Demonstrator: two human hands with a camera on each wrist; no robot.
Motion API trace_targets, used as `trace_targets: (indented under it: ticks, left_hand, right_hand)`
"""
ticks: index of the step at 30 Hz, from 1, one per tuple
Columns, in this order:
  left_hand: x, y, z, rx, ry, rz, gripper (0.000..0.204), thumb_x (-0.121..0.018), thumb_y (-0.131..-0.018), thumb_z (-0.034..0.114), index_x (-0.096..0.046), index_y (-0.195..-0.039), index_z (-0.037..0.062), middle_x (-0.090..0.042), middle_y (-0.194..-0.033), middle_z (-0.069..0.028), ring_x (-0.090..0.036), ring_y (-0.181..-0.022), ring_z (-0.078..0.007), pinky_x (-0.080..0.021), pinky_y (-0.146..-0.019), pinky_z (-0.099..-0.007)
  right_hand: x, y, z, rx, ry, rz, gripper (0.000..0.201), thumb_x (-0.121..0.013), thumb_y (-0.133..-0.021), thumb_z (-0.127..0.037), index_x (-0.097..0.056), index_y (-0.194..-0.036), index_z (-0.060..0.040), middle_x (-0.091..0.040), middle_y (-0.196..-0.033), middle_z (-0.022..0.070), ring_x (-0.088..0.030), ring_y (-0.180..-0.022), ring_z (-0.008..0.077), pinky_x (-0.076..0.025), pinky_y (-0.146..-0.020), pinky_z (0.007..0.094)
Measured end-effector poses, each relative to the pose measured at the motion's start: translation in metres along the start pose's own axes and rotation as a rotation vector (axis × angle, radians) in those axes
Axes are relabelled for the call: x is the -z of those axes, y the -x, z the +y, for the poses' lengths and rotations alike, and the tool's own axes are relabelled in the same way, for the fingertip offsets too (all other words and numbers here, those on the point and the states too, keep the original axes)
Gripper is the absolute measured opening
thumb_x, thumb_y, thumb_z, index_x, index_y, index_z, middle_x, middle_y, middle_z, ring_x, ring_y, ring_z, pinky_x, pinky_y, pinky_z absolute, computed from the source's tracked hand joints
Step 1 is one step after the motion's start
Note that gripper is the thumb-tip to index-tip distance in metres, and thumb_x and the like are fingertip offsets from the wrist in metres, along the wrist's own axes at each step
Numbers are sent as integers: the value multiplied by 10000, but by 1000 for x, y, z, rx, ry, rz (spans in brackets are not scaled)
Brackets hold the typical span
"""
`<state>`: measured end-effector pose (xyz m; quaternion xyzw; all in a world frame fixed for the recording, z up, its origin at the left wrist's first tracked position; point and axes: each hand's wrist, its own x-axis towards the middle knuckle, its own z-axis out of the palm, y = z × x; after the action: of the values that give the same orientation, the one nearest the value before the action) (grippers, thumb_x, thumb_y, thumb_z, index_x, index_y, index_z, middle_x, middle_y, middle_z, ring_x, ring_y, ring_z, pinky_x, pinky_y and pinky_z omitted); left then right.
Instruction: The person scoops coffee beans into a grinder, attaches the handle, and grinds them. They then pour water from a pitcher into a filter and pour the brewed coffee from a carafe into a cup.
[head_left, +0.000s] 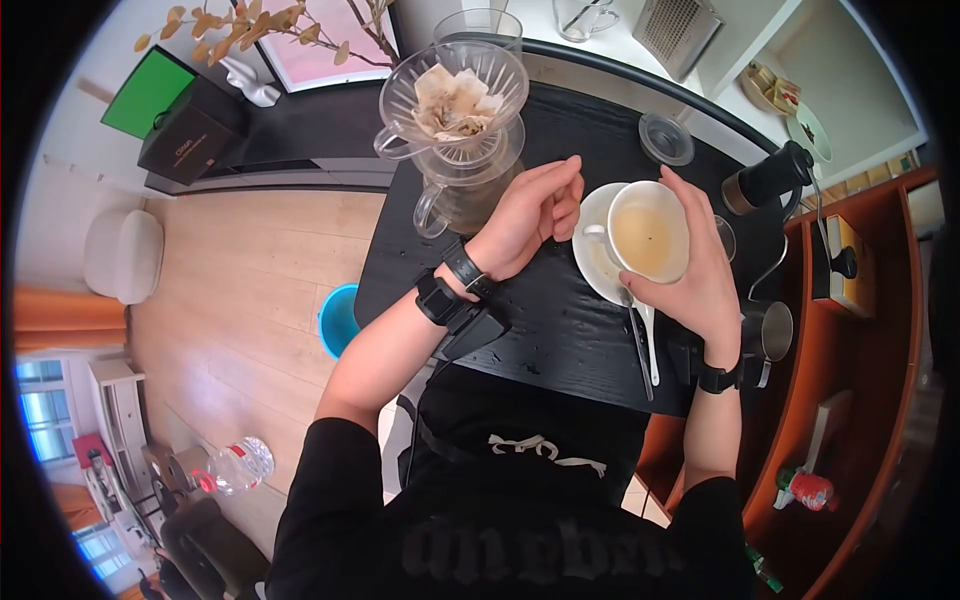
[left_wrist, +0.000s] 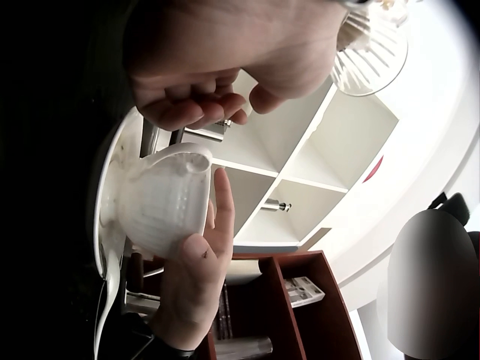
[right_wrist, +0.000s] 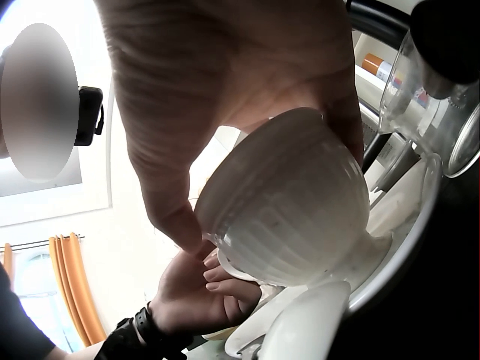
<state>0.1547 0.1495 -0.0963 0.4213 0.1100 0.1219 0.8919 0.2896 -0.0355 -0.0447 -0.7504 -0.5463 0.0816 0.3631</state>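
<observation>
My right hand (head_left: 705,275) holds a white teacup (head_left: 675,225) by its sides, thumb at the near rim and fingers on the far side. Pale yellowish liquid with a dark speck lies inside the cup. Its ribbed body (right_wrist: 292,202) shows in the right wrist view, the foot close over the white saucer (head_left: 590,215). A white spoon (head_left: 652,350) and a thin metal spoon (head_left: 637,345) lean out over the saucer's near edge. My left hand (head_left: 530,215), fingers loosely curled around nothing, hovers left of the cup handle (left_wrist: 176,154).
Left of the cup, a clear dripper (head_left: 395,90) with a used paper filter sits on a glass carafe (head_left: 455,205). A hand grinder (head_left: 765,180), a metal pitcher (head_left: 770,330) and a round clear lid (head_left: 665,138) stand around the black table (head_left: 560,340). A blue bucket (head_left: 338,320) is on the floor.
</observation>
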Motion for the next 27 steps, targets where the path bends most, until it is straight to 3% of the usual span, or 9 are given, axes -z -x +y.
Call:
trace_targets:
  ticks: [5, 8, 11, 14, 19, 22, 27]
  left_hand:
    - [0, 0, -1, 8, -15, -10, 380, -424, -1070, 352, -523, -819, 84, -372, -628, 50, -394, -572, -87, -323, -561, -241]
    - [-2, 1, 0, 8, -20, 1, 370, -433, -1067, 349, -523, -824, 84, -373, -628, 49, -393, -572, -87, -323, -562, -240]
    - [-3, 1, 0, 15, -27, 3, 353, -444, -1063, 343, -521, -834, 85, -374, -631, 46, -391, -573, -85, -322, -562, -237]
    - [-5, 2, -2, 21, -81, -7, 328, -453, -1060, 335, -519, -853, 89, -375, -636, 48, -392, -578, -79, -322, -561, -233]
    - [-4, 0, -10, 8, -312, -13, 225, -529, -1039, 286, -550, -919, 97, -425, -655, 70, -398, -573, -42, -311, -545, -205]
    - [-1, -3, -13, 6, -328, -30, 190, -581, -1018, 252, -579, -916, 91, -466, -653, 77, -406, -556, -23, -305, -529, -192]
    - [4, -5, -16, 21, -361, -32, 227, -577, -1021, 258, -575, -855, 103, -457, -645, 78, -413, -558, -26, -315, -533, -192]
  right_hand:
    - [-2, 0, 3, 8, -3, 3, 986, -849, -581, -188, -415, -1458, -76, -489, -1375, 154, -548, -1243, 334, -464, -1018, 416]
    - [-1, 1, 1, -41, -47, -23, 987, -843, -601, -178, -394, -1471, -56, -485, -1383, 147, -503, -1295, 308, -405, -1078, 396]
    - [0, 0, 5, 13, -61, 28, 983, -884, -623, -257, -406, -1460, -69, -483, -1392, 151, -538, -1258, 326, -459, -1022, 409]
    - [3, -3, 5, 30, -68, 72, 953, -876, -660, -275, -403, -1460, -67, -481, -1399, 148, -533, -1264, 326, -451, -1027, 403]
    - [24, 9, -19, 54, 43, 174, 681, -785, -793, -191, -488, -1390, -51, -533, -1344, 147, -548, -1239, 315, -436, -1024, 389]
    - [39, 32, -33, 38, -95, 196, 623, -769, -806, -151, -517, -1366, -47, -549, -1323, 150, -564, -1214, 312, -443, -1007, 374]
    - [64, 98, -40, -68, -249, 402, 363, -695, -850, -42, -623, -1205, -17, -629, -1197, 119, -595, -1095, 191, -462, -926, 297]
